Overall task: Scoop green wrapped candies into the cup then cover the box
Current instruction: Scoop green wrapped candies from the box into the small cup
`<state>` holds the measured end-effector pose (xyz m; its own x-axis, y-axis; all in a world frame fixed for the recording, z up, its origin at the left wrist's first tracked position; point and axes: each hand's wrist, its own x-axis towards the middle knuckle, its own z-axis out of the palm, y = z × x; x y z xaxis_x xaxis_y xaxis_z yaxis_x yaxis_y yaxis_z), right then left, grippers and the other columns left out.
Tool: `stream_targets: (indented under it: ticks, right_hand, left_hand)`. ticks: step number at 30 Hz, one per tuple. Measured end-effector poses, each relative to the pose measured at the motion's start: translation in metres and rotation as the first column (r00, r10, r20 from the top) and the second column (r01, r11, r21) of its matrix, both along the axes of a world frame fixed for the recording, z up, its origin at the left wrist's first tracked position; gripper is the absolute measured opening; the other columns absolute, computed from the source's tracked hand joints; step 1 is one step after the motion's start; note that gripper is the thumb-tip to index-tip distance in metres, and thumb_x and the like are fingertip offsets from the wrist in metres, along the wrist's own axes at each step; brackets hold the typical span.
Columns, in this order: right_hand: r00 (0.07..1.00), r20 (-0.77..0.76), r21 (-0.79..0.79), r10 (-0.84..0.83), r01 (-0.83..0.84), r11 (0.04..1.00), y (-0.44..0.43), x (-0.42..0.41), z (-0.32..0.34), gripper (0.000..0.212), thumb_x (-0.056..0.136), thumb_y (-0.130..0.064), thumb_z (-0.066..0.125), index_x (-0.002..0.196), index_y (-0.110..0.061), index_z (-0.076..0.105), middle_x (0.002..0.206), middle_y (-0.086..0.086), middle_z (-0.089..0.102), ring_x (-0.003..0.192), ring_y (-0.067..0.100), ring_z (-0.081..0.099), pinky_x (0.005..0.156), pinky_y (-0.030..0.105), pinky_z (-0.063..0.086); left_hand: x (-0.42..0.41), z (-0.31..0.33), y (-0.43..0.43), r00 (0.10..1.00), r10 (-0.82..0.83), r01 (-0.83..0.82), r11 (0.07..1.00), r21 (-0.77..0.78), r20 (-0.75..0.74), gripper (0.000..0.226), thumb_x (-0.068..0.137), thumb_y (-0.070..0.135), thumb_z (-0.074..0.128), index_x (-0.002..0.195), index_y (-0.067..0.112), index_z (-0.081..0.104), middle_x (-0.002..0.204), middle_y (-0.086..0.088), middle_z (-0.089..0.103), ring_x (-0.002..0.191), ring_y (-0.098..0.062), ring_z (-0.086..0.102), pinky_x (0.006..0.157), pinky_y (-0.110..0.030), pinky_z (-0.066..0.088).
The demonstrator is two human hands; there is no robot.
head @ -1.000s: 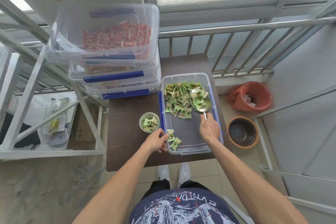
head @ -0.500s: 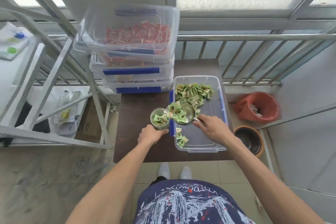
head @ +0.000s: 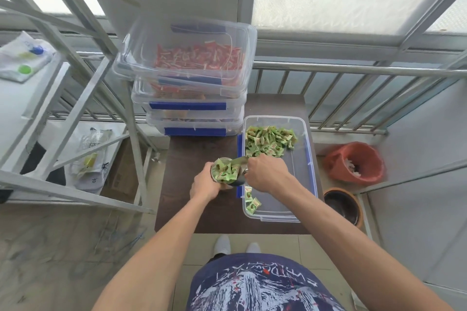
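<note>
1. At frame centre, the left hand (head: 205, 184) gripped the cup (head: 223, 171), heaped with green candies (head: 225, 171), on the bench (head: 182, 184).
2. The right hand (head: 266, 173) clenched a scoop (head: 240, 160) tilted against the cup.
3. Right of centre, the uncovered box (head: 303, 199) held more candies.

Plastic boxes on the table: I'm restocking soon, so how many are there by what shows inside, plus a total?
Open box with green wrapped candies: 1
Lidded box with red wrapped candies on top of the stack: 1
Lidded boxes lower in the stack, contents not clear: 2
Total: 4 boxes
</note>
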<state>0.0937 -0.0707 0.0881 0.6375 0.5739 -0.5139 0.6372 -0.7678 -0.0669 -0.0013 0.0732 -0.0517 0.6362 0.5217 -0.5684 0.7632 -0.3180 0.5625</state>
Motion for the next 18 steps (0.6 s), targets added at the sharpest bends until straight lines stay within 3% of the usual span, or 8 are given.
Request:
stream_targets:
  ticks: [5,10,13,16,18]
  right_hand:
    - [0.999,0.009,-0.062,0.035,-0.035,0.997,0.025,0.000,0.021,0.039,0.092,-0.038,0.061,0.122,-0.014,0.063,0.117,0.009,0.068,0.104,0.032,0.068,0.075,0.036,0.049]
    - [0.998,-0.020,-0.107,-0.065,0.063,0.992,0.022,0.005,0.041,0.047,0.087,-0.053,0.065,0.112,-0.014,0.065,0.110,0.008,0.068,0.087,0.030,0.061,0.072,0.034,0.048]
    - [0.980,-0.049,-0.099,-0.194,0.188,0.977,-0.005,0.009,0.051,0.037,0.095,-0.043,0.056,0.113,-0.011,0.063,0.119,0.011,0.065,0.106,0.034,0.064,0.081,0.038,0.047]
    - [0.957,-0.016,-0.134,-0.291,0.286,0.949,-0.038,0.013,0.038,0.037,0.097,-0.033,0.050,0.123,-0.009,0.059,0.126,0.014,0.063,0.112,0.036,0.063,0.080,0.039,0.044]
    - [0.944,-0.042,-0.191,-0.326,0.313,0.930,-0.054,0.013,0.017,0.037,0.096,-0.031,0.049,0.125,-0.010,0.059,0.127,0.014,0.063,0.112,0.035,0.063,0.079,0.038,0.043]
  left_hand:
    - [0.002,0.000,-0.001,0.999,0.010,-0.009,1.000,0.010,-0.054,0.071,0.076,0.045,0.087,0.134,0.034,0.048,0.126,-0.006,0.067,0.117,-0.033,0.063,0.094,-0.045,0.050]
    - [0.003,0.001,-0.001,0.997,-0.010,0.010,1.000,-0.004,-0.074,0.079,0.073,0.050,0.088,0.137,0.035,0.045,0.130,-0.005,0.068,0.120,-0.032,0.063,0.096,-0.047,0.050]
    - [0.001,-0.003,-0.004,0.995,-0.014,0.015,1.000,0.014,-0.103,0.090,0.074,0.055,0.085,0.147,0.035,0.037,0.135,-0.006,0.066,0.123,-0.034,0.063,0.098,-0.045,0.049]
    - [-0.003,-0.008,-0.008,0.965,0.065,-0.077,0.996,-0.041,-0.253,0.111,0.076,0.068,0.076,0.157,0.013,0.025,0.128,-0.012,0.067,0.108,-0.031,0.073,0.095,-0.041,0.057]
    - [-0.006,-0.009,-0.013,0.945,0.035,-0.092,0.982,-0.164,-0.326,0.084,0.088,0.064,0.065,0.140,0.001,0.048,0.104,-0.010,0.074,0.091,-0.026,0.078,0.091,-0.041,0.061]
